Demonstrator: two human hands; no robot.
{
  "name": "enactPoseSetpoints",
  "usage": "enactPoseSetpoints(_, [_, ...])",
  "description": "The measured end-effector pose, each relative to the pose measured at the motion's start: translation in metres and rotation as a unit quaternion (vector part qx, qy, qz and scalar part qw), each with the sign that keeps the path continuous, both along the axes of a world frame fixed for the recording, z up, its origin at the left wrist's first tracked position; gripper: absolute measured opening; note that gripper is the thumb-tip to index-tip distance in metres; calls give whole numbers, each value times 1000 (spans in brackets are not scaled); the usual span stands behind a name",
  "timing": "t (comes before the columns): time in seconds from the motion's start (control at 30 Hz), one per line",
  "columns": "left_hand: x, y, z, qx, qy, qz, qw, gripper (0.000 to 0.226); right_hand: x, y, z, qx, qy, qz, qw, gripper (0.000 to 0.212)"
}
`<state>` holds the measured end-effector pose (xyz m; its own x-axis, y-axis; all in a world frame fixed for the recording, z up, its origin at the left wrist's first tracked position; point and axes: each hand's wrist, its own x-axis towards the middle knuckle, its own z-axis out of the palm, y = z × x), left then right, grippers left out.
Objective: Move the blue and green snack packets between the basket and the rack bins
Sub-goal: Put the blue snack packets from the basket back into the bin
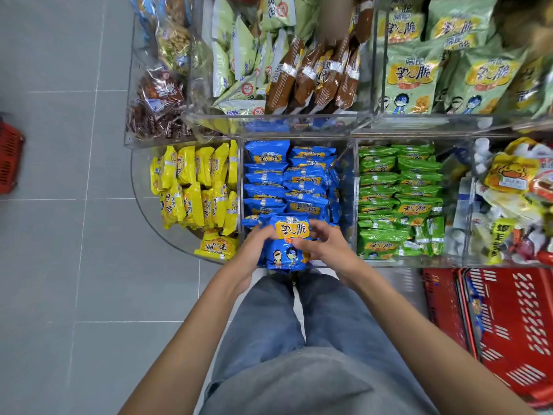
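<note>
Blue snack packet (288,247): at lower centre of the frame, upright with its printed face to the camera, at the front lip of the blue-packet bin (348,181). It is held between both hands, not yet lying among the stock.

Left hand (253,251): fingers (266,235) curl onto the packet's left edge and grip it.
Right hand (327,248): fingers (317,227) bend over the upper right corner, thumb on the face; it grips too. The packet sits between the two hands, touching both.

Progress (judgement):
- Blue-packet bin is packed in two rows almost to the front; the held packet is at the one free spot by the front wall.
- Green packets (398,199) fill the neighbouring bin, right of centre, in similar rows.
- Red basket (514,324), lower right, stands on the floor below the rack. A strip of blue shows along its inner wall; I cannot tell how many packets remain inside.
- Cannot tell from this frame whether the packet is going in or coming out. If in, blue stocking looks close to done.

Other: yellow packets (194,187) in the bin left of centre are untouched. A second red basket (10,157) sits at the far left edge.
</note>
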<state>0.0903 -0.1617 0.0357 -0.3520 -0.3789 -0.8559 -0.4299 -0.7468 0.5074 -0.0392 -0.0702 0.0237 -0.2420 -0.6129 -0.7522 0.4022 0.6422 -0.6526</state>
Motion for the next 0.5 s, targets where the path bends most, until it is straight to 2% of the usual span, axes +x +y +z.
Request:
enactPoseSetpoints(0.1, [1,3,2,-1,7,-14,1000,18,-8,5,-2,16,-25,8,1000,49])
enactPoseSetpoints(0.2, [0,7,-1,-28,-9,15,999,15,-15,10,-4,13,-40,-11,999,49])
enactPoseSetpoints(0.27, [3,6,-4,-41,-33,49,997,9,-22,12,-7,14,-53,-75,996,48])
enactPoseSetpoints(0.33, [8,3,-9,-46,-62,79,994,9,-30,13,-9,7,-53,-155,986,33])
enactPoseSetpoints(0.4, [15,0,-12,-50,-81,96,991,9,-36,12,-12,6,-9,-192,981,31])
enactPoseSetpoints(0.5, [24,-2,-15,-62,-97,107,988,11,-38,7,-25,28,130,-119,984,36])
